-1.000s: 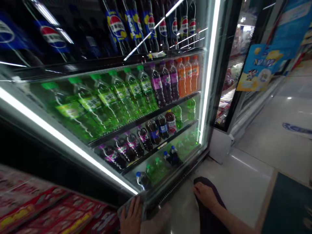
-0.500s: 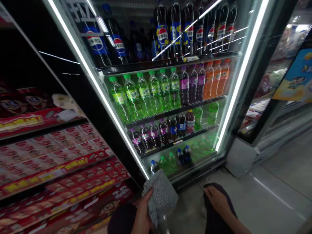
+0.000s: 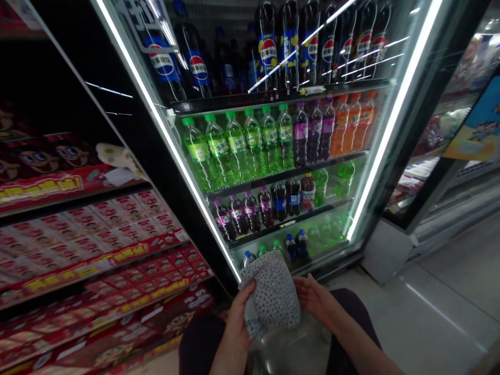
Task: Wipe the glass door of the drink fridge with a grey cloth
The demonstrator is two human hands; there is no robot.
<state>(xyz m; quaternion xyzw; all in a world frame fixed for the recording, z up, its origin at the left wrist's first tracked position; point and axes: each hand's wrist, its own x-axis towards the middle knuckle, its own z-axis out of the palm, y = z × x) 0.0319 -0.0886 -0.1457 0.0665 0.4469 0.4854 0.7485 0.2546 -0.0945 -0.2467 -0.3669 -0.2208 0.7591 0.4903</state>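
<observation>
A folded grey cloth with dark spots (image 3: pixel 273 294) is held up in front of the lower part of a glass-fronted drinks fridge (image 3: pixel 219 197). My left hand (image 3: pixel 241 315) grips its left edge, with the thumb on the near face and the other fingers mostly hidden. At the cloth's right edge is my right hand (image 3: pixel 314 301), fingers stretched out and thumb raised. Its fingertips reach the edge; whether they press on it I cannot tell. Below the cloth, between my knees, a see-through shiny object (image 3: pixel 289 349) shows, its kind unclear.
Green soda bottles (image 3: pixel 234 146), cola bottles (image 3: pixel 269 52) and orange drinks (image 3: pixel 349 125) line the fridge shelves. On the left stand shelves of red packages (image 3: pixel 94 224). Another chiller (image 3: pixel 394 245) stands to the right over pale floor tiles (image 3: pixel 433 297).
My right hand has left my right knee and come over to the cloth's right edge. The cloth and my left hand have risen slightly and shifted right.
</observation>
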